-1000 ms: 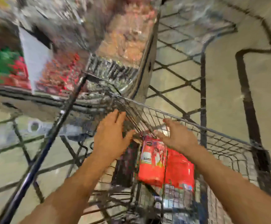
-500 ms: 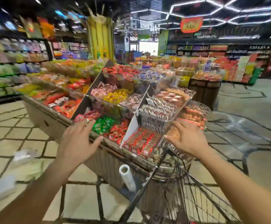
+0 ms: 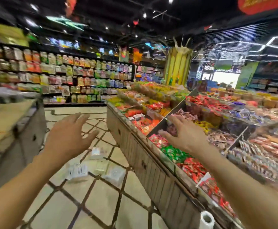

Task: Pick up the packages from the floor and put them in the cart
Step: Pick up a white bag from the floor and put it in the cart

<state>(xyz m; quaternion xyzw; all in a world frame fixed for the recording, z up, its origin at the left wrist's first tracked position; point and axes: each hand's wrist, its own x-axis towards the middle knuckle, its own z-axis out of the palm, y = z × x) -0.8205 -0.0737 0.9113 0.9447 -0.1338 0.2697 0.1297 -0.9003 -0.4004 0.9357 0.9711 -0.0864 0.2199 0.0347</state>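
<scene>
A: Reaching forward, both arms up at chest height. Left hand (image 3: 68,138) empty, fingers spread wide apart, palm down, over the tiled floor (image 3: 101,204).

B: Right one?

A: Right hand (image 3: 183,136) also empty, fingers apart and slightly curled, in front of the candy display bin (image 3: 151,162), touching nothing.

B: Packages?

A: Pale packages (image 3: 95,166) lie on the floor, several clustered close together, below and beyond the left hand, just beside the bin's wooden side. One shows a barcode label. Blurred; contents unreadable.

B: Cart?

A: Out of frame. Roll of plastic bags (image 3: 207,219) at the bin's near corner. Snack shelves (image 3: 77,80) along the far wall; another counter (image 3: 10,121) on the left.
</scene>
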